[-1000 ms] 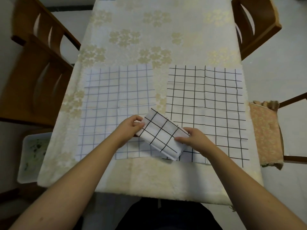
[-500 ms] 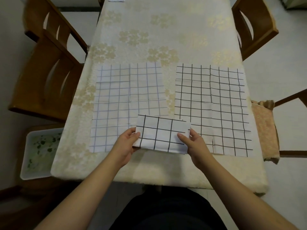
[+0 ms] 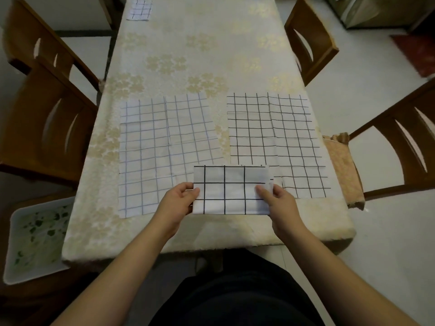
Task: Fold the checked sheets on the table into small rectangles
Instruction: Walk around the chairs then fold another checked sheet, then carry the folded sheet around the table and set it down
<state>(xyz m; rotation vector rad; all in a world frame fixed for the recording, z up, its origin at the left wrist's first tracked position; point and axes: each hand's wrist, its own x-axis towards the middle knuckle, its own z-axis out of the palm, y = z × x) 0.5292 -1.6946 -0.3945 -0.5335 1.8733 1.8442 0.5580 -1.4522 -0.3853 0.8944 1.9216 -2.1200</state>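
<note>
the folded checked sheet (image 3: 231,189) sits level between both hands, left hand (image 3: 177,203) pinching its left edge, right hand (image 3: 279,200) pinching its right.

My fingers under the folded sheet (image 3: 231,189) are hidden. It covers near corners of both flat sheets (image 3: 164,147). Small far sheet (image 3: 140,9): top edge cut off.

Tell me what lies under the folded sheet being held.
The folded sheet, pinched by the left hand and right hand, overlaps the near corners of the blue-lined sheet and black-lined sheet. Those corners and the tablecloth below are hidden.
</note>
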